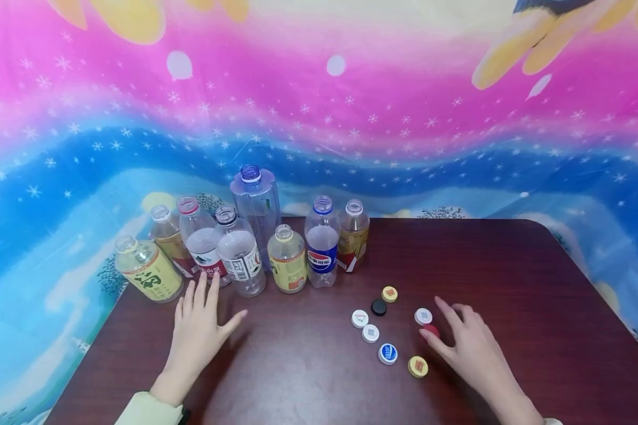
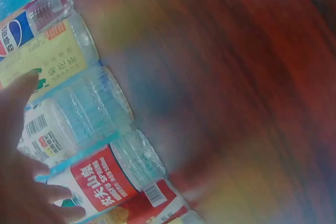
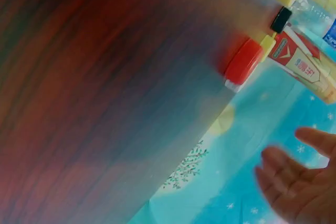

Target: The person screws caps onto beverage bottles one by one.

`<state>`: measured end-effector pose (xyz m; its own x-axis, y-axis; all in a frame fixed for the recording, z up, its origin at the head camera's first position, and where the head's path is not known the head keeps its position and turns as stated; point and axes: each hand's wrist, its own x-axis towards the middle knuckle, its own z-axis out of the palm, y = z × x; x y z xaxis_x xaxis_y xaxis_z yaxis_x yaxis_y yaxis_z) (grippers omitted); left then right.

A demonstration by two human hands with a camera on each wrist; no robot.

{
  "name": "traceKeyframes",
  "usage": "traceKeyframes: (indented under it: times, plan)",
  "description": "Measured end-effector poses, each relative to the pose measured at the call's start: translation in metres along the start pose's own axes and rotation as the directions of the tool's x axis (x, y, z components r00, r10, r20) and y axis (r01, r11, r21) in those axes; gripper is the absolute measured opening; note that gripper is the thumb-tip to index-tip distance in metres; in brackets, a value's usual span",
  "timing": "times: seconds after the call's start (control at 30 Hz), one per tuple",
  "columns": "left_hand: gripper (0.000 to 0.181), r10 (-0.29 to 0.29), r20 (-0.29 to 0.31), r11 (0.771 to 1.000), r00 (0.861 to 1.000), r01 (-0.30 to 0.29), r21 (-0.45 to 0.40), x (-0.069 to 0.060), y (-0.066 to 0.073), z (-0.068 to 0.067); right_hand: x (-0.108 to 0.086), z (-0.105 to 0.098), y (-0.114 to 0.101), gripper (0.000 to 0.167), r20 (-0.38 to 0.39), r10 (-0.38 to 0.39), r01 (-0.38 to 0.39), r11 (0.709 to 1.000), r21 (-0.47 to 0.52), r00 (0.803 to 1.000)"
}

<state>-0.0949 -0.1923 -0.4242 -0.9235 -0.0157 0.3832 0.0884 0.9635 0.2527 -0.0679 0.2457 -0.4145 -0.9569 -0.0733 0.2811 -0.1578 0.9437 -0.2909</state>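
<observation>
My left hand [image 1: 194,333], fingers spread, reaches over the table just in front of several uncapped plastic bottles. Nearest to it are a red-labelled water bottle [image 1: 202,242] and a clear bottle with a white label [image 1: 240,262]. My right hand [image 1: 475,351] holds nothing, its fingers loosely bent beside a red cap [image 1: 431,330]. In the head view the thumb partly hides that cap; in the right wrist view the hand is apart from the red cap [image 3: 244,61]. A white cap [image 1: 423,316] lies by the fingertips, and a yellow cap [image 1: 417,366] lies nearer the front.
Other loose caps include a blue cap [image 1: 387,353], a black cap [image 1: 379,307] and a second yellow cap [image 1: 390,294]. A tall bluish bottle [image 1: 257,203] and a cola bottle [image 1: 322,242] stand at the back. A patterned cloth [image 1: 404,136] hangs behind the dark table [image 1: 510,265].
</observation>
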Motion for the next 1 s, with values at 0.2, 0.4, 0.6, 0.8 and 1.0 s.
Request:
traceKeyframes:
  times: [0.2,0.4,0.6,0.8,1.0]
  plan:
    - [0.026,-0.042,-0.331,0.977,0.943,-0.031,-0.212,0.008,-0.006,-0.009,-0.004,0.004,-0.013,0.015,0.024,-0.049,0.047,0.994,0.099,0.998]
    - [0.015,-0.138,-0.599,0.936,0.789,-0.094,-0.34,0.025,-0.025,-0.022,-0.009,0.006,-0.021,0.025,0.171,-0.04,0.023,0.994,0.104,0.985]
    - [0.033,-0.39,-0.62,0.86,0.681,0.03,-0.509,0.039,-0.044,-0.032,-0.015,0.01,-0.019,0.035,0.32,-0.003,-0.013,0.999,0.047,0.947]
    - [0.065,-0.569,-0.457,0.74,0.684,0.185,-0.646,0.042,-0.055,-0.036,-0.019,0.015,-0.017,0.043,0.341,-0.026,0.019,1.0,0.022,0.94]
    - [0.093,-0.629,-0.232,0.645,0.742,0.331,-0.689,0.043,-0.061,-0.032,-0.024,0.017,-0.015,0.034,0.311,-0.069,0.065,0.998,0.024,0.948]
